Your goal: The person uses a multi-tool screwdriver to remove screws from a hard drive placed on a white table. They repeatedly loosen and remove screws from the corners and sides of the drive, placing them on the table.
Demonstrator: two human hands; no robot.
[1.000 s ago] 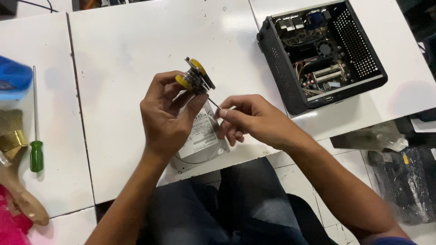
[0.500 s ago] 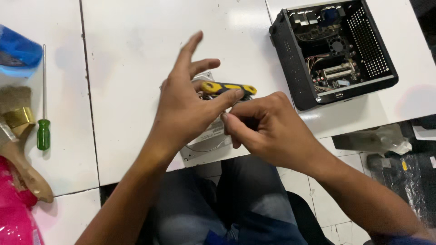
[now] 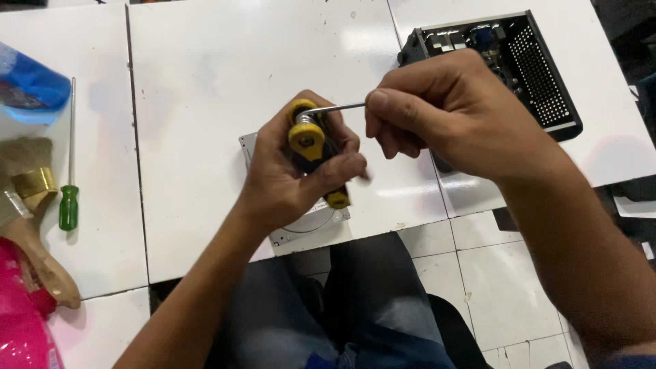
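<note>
A white table (image 3: 205,82) fills the top of the frame, with a tiled floor (image 3: 499,273) at the lower right. In the middle of the frame, the left hand (image 3: 287,174) is wrapped tight around a yellow and black folding tool (image 3: 309,147), with the fingers curled over it and the thumb across the front. A thin metal key (image 3: 335,108) sticks out sideways from the top of the tool. The right hand (image 3: 444,113), a bit to the right and higher, pinches the end of that metal key between the thumb and the bent fingers. The two hands are close together, joined by the key. Under the left hand, a flat silver hard drive (image 3: 307,229) lies on the table near its front edge. At the upper right sits an open black computer case (image 3: 526,61), partly hidden by the right hand. At the left of the frame lie a green screwdriver (image 3: 68,198), a brush with a wooden handle (image 3: 31,225) and a blue thing (image 3: 31,85).
</note>
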